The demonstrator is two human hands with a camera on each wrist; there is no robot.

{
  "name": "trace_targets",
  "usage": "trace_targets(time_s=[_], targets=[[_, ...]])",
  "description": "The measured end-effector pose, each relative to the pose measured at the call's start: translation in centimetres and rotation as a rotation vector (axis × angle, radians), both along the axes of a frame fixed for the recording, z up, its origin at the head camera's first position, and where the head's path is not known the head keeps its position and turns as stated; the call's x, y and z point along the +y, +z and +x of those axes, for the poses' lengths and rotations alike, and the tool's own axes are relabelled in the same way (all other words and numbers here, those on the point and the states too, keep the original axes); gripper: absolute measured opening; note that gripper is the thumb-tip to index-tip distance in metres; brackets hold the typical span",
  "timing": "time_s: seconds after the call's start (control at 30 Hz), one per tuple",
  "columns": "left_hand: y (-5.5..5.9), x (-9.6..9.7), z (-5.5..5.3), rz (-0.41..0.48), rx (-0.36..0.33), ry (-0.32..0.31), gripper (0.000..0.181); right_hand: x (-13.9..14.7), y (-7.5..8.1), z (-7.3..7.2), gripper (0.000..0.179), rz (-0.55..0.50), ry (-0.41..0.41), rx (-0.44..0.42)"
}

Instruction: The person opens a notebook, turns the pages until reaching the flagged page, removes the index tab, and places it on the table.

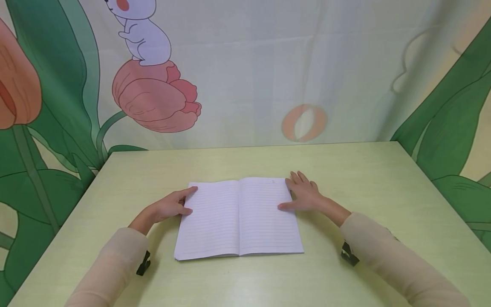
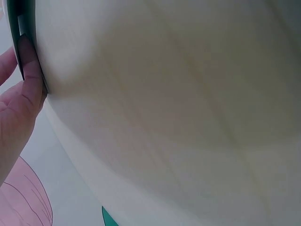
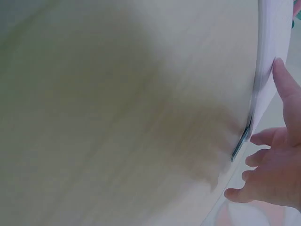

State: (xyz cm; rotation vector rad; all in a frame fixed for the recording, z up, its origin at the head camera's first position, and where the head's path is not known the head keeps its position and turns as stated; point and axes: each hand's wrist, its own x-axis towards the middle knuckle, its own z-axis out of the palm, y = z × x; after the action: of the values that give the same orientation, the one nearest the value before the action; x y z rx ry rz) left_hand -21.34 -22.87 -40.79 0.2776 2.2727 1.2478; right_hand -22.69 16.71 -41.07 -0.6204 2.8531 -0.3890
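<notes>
An open notebook [image 1: 215,221] with lined white pages lies on the table. My left hand [image 1: 168,207] holds its left edge, with the thumb and a finger over the page. In the left wrist view, another finger of the left hand [image 2: 23,99] reaches between the dark green cover layers [image 2: 13,23]. My right hand [image 1: 304,194] rests at the right edge, fingers spread and thumb lying on the page. From the right wrist, the thumb of that hand [image 3: 277,155] touches the white page [image 3: 275,37], and a dark cover corner [image 3: 240,145] sticks out near the fingers.
The pale wood-grain table [image 1: 245,281] extends around the notebook on all sides. Behind it hangs a light curtain [image 1: 245,85] printed with flowers, leaves and a white animal. Black straps [image 1: 143,263] show under both sleeves.
</notes>
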Motion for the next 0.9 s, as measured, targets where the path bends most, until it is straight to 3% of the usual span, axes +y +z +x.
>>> trace_targets(time_s=[0.5,0.7,0.9], targets=[[0.01,0.07,-0.04,-0.001,-0.001,0.003,0.073,0.11,0.10,0.14,0.085,0.089,0.049,0.003],[0.11,0.13,0.02,-0.018,0.010,0.002,0.073,-0.04,0.19,0.24,0.081,0.066,0.058,-0.006],[0.05,0.15,-0.04,-0.021,0.002,0.004,0.073,-0.44,0.46,0.50,0.076,-0.038,0.100,-0.055]])
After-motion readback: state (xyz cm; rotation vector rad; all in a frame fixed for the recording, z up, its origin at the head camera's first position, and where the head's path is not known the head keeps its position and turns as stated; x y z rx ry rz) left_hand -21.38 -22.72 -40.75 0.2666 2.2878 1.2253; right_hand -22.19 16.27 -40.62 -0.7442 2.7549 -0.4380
